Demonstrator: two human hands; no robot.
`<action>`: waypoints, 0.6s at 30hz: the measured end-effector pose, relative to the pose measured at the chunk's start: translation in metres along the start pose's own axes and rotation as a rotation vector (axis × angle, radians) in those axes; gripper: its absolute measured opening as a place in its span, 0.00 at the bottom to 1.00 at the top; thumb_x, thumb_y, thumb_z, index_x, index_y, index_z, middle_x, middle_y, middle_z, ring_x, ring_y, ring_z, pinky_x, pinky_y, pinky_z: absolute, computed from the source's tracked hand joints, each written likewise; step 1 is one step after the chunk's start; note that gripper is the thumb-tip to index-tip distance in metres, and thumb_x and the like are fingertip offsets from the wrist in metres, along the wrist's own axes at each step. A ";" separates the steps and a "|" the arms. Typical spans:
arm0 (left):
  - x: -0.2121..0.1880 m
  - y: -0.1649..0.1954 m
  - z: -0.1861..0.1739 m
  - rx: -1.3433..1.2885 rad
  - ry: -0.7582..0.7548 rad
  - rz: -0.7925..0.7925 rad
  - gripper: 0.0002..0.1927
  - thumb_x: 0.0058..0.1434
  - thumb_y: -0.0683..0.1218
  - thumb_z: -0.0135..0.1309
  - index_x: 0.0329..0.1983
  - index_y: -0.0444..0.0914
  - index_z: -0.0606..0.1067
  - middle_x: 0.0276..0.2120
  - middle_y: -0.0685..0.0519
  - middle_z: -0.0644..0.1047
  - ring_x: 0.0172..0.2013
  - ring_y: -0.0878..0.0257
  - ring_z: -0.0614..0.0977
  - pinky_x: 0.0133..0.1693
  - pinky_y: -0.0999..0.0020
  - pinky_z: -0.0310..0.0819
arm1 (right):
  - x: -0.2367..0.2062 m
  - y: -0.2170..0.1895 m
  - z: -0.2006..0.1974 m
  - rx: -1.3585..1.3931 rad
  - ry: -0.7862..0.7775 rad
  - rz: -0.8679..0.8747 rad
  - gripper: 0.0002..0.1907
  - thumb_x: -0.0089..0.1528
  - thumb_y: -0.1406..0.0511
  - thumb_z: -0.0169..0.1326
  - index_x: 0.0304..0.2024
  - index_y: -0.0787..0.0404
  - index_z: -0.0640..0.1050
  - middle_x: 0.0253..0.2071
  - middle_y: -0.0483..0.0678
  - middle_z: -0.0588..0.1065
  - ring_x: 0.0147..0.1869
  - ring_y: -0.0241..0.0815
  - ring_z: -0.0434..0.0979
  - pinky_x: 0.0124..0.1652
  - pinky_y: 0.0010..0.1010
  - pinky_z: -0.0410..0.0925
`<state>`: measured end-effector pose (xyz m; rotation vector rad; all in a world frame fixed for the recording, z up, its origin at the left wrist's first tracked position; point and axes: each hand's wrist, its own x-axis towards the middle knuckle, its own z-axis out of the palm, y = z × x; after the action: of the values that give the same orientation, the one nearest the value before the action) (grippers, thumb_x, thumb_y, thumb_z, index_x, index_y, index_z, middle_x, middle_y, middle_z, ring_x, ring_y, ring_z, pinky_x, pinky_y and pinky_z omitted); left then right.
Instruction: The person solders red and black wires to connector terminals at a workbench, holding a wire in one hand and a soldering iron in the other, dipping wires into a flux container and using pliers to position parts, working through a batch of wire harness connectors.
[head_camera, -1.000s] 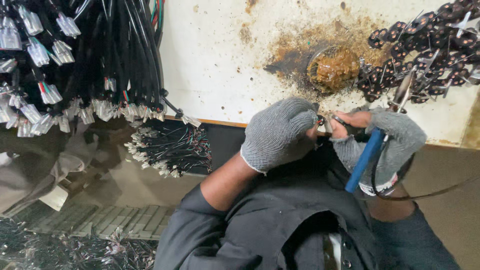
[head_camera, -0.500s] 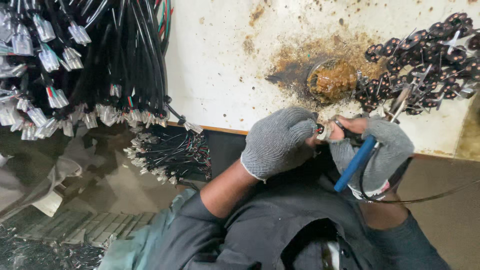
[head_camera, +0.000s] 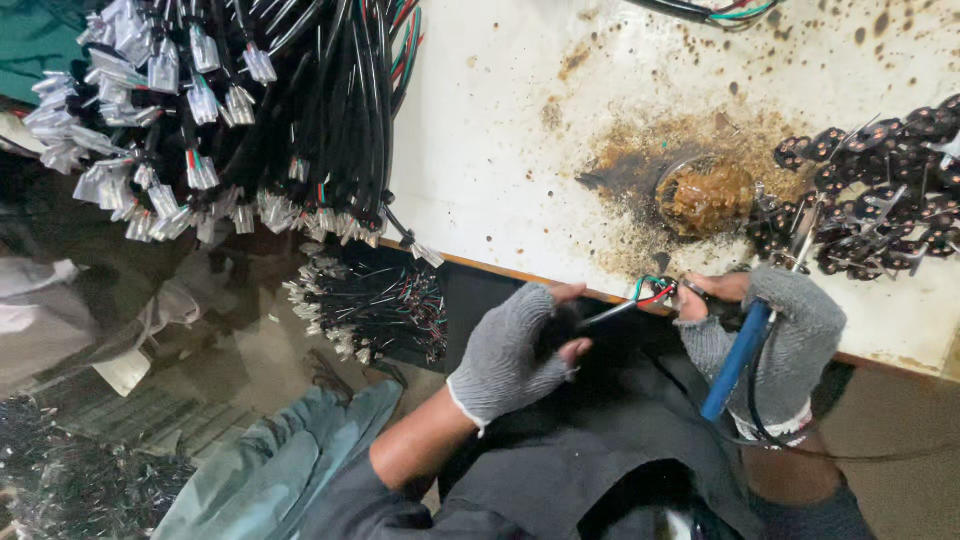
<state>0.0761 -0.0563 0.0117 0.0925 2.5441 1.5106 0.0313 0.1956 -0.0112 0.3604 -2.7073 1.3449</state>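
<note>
My left hand (head_camera: 515, 350), in a grey fingerless glove, pinches a thin black cable whose red, green and white wire ends (head_camera: 652, 292) fan out toward the right. My right hand (head_camera: 775, 330), gloved the same way, grips a blue-handled soldering iron (head_camera: 735, 360) and holds a small part at its fingertips against those wire ends. Both hands work just below the front edge of the stained white table (head_camera: 520, 180). A small round tin of brown flux paste (head_camera: 705, 197) sits on the table right above the hands.
A thick bundle of black cables with clear connectors (head_camera: 230, 130) hangs over the table's left side. A smaller bunch of cut cables (head_camera: 370, 305) lies below the edge. Strings of small black modules (head_camera: 880, 190) are piled at the right. A teal cloth (head_camera: 270, 470) lies by my left forearm.
My hands have moved apart: the left one pulled away to the left, and the cable with its coloured wire ends now shows stretched between them. The view has shifted closer.
</note>
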 end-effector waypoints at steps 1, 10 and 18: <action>-0.004 -0.004 -0.006 -0.073 -0.074 -0.054 0.20 0.63 0.45 0.61 0.58 0.39 0.74 0.37 0.48 0.77 0.36 0.52 0.82 0.39 0.61 0.77 | 0.000 0.000 0.000 0.047 0.031 -0.003 0.23 0.65 0.70 0.71 0.49 0.61 0.67 0.40 0.52 0.78 0.42 0.44 0.80 0.46 0.30 0.68; 0.096 0.092 -0.054 0.589 0.114 0.427 0.09 0.63 0.46 0.61 0.47 0.46 0.80 0.36 0.55 0.77 0.37 0.57 0.80 0.37 0.60 0.73 | 0.009 -0.003 -0.005 0.124 0.095 -0.043 0.21 0.64 0.69 0.69 0.50 0.66 0.70 0.38 0.50 0.79 0.42 0.42 0.82 0.44 0.30 0.70; 0.078 0.087 -0.005 0.091 -0.105 1.028 0.18 0.68 0.43 0.64 0.60 0.41 0.76 0.45 0.52 0.79 0.37 0.57 0.82 0.37 0.59 0.76 | 0.028 -0.018 -0.020 -0.129 -0.065 0.010 0.12 0.58 0.68 0.64 0.45 0.58 0.85 0.33 0.50 0.81 0.33 0.48 0.78 0.38 0.37 0.70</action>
<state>-0.0045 -0.0072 0.0804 1.6361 2.5571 1.5341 0.0087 0.1967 0.0200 0.3853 -2.8346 1.1735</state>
